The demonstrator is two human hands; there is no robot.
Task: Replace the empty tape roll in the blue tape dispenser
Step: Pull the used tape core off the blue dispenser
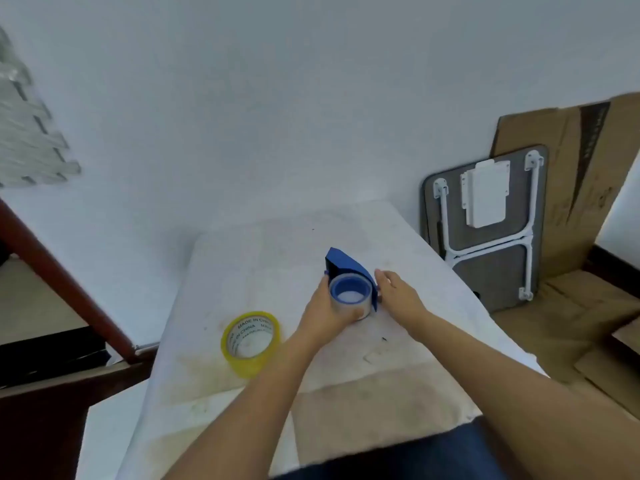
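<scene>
A: Head view — where is the dispenser (346,268)?

B: Mid-table (415,348), directly ahead, long axis running away from the person. The left hand (329,311) is curled around the spent roll (350,296) at its near end; the right hand (394,292) lies loosely open, touching the blue side.

A: Materials?

B: Hard blue plastic, a nearly bare ring on a blue hub. The glossy yellow tape (251,342) lies flat, nearer the left hand.

Only one readable marking here: "MADE IN CHINA", printed again and again around the inner core of the yellow tape roll (250,342), lying just left of the left hand (327,311).
</scene>
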